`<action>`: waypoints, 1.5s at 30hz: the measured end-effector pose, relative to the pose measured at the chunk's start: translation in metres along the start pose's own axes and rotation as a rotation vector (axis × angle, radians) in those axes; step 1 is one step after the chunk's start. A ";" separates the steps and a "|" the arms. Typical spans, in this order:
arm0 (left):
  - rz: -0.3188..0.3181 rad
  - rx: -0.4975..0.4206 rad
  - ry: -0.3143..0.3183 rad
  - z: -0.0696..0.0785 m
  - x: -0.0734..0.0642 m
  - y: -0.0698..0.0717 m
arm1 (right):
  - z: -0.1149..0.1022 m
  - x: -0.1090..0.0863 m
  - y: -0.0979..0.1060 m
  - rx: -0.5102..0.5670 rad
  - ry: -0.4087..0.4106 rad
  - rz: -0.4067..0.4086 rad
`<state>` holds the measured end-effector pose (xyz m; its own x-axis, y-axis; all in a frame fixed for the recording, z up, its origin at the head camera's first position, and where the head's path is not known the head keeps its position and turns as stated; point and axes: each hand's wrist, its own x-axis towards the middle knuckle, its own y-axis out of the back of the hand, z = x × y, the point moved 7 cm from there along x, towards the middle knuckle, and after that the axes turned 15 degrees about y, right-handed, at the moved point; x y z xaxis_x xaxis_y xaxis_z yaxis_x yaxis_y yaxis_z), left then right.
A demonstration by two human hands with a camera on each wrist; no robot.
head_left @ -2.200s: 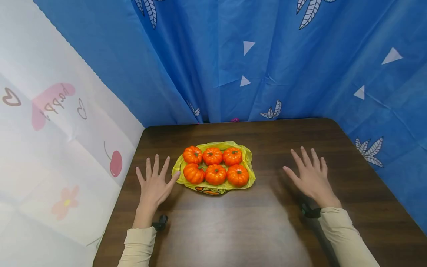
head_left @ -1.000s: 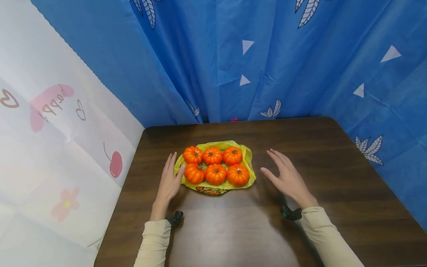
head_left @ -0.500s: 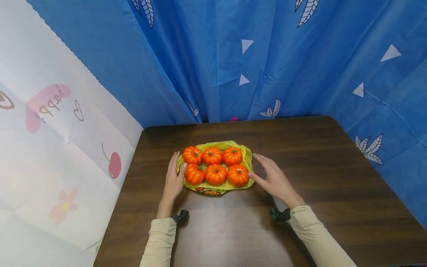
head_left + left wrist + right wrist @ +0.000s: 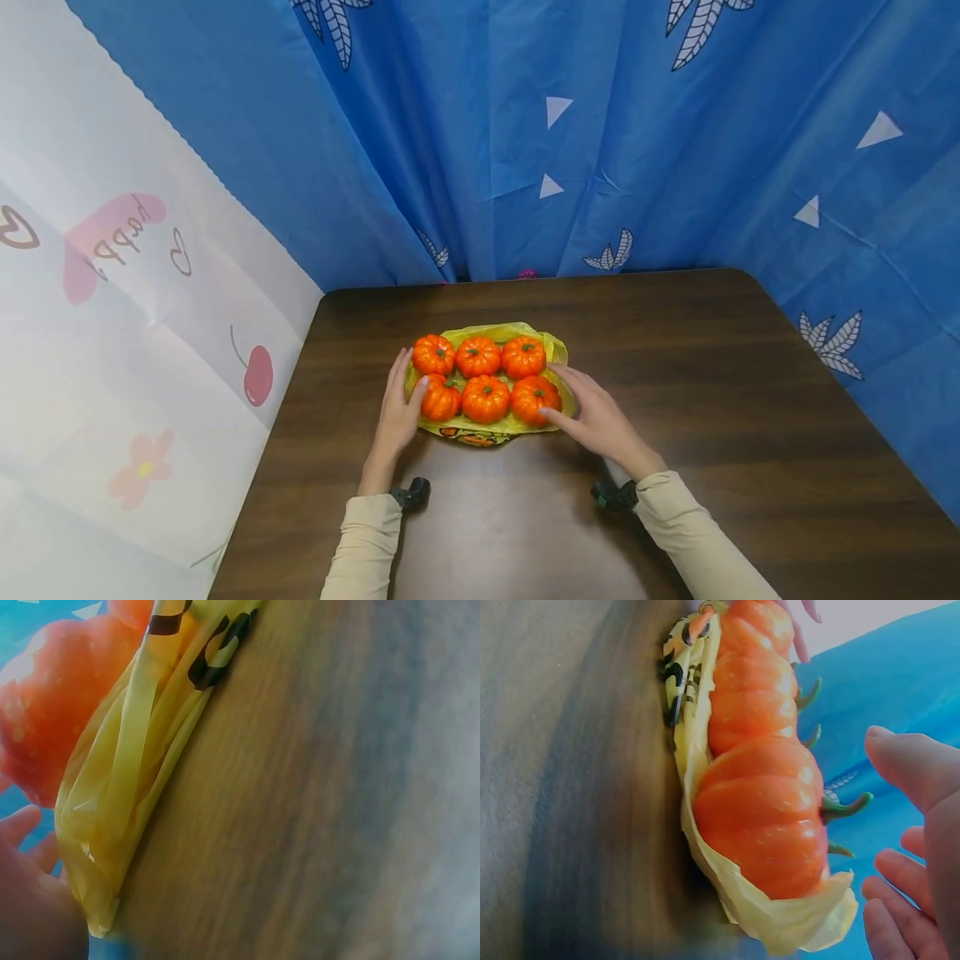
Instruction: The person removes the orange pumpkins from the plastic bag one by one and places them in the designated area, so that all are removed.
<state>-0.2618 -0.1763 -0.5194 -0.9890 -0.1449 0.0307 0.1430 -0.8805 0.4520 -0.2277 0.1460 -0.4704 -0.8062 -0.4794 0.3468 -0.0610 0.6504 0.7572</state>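
Several small orange pumpkins [image 4: 486, 400] with green stems sit in two rows on a flattened yellow plastic bag [image 4: 557, 347], whose front edge bears a black and orange print. My left hand [image 4: 397, 418] lies along the bag's left side, thumb towards the front left pumpkin [image 4: 440, 402]; the left wrist view has it right beside the bag's crumpled edge [image 4: 112, 817]. On the other side, my right hand [image 4: 597, 419] has its fingers spread near the front right pumpkin [image 4: 761, 817]. Thumb and fingers stand apart from that pumpkin in the right wrist view.
All this rests on a dark wooden table [image 4: 712, 400]. A blue curtain [image 4: 600, 150] hangs behind and to the right of it. At the left, a white printed sheet [image 4: 187, 350] meets the table edge. Both wrists carry small black cameras [image 4: 412, 495].
Both hands have come inward from wide apart, the left moving right and the right moving left, until they flank the bag. The bag's left edge is pushed in slightly; the pumpkins keep their arrangement.
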 end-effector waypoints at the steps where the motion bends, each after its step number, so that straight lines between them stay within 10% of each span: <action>1: -0.003 0.002 -0.001 -0.001 0.000 -0.001 | 0.001 0.000 -0.002 0.002 -0.003 -0.004; 23: -0.032 0.027 -0.087 -0.009 -0.003 -0.007 | 0.017 -0.006 -0.024 -0.017 0.019 -0.017; 45: -0.062 0.008 -0.040 -0.014 -0.004 -0.009 | 0.021 -0.008 -0.027 -0.029 -0.008 -0.014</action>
<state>-0.2585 -0.1741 -0.5357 -0.9967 -0.0722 0.0377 0.0815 -0.8837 0.4609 -0.2316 0.1447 -0.5047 -0.8100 -0.4837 0.3317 -0.0554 0.6262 0.7777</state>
